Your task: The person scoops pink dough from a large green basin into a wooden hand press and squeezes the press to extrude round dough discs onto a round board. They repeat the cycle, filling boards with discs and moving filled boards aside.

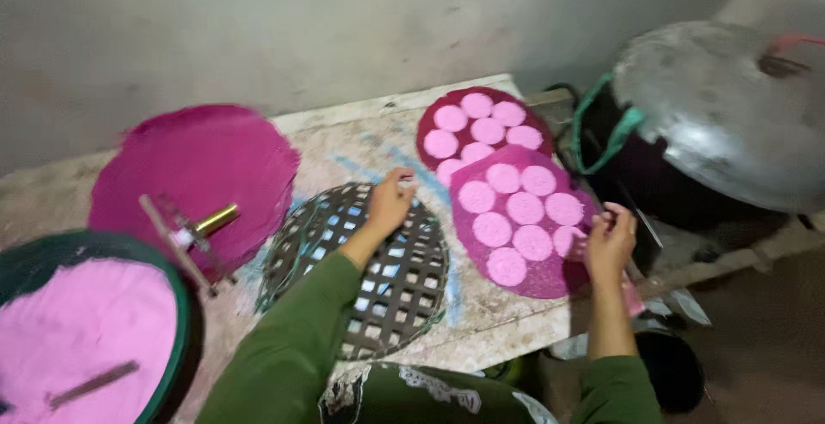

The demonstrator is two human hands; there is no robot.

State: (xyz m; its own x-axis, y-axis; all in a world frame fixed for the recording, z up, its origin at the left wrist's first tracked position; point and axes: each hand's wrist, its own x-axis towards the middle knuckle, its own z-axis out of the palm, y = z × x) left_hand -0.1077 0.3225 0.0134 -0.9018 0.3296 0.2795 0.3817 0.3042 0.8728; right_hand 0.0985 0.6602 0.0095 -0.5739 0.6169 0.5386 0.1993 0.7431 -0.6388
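Pink discs sit on a magenta mat (550, 280) stretched flat between left hand (391, 203) and right hand (610, 244), fingers pinching opposite edges, beside a woven tray (378, 295).

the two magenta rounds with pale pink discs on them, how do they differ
The near round lies on top, overlapping the far round, which is partly covered. The near round is held at both edges by the left hand and right hand; the far round is untouched. The near one looks lighter magenta, the far one darker. Both are flat, round and carry pale pink discs.
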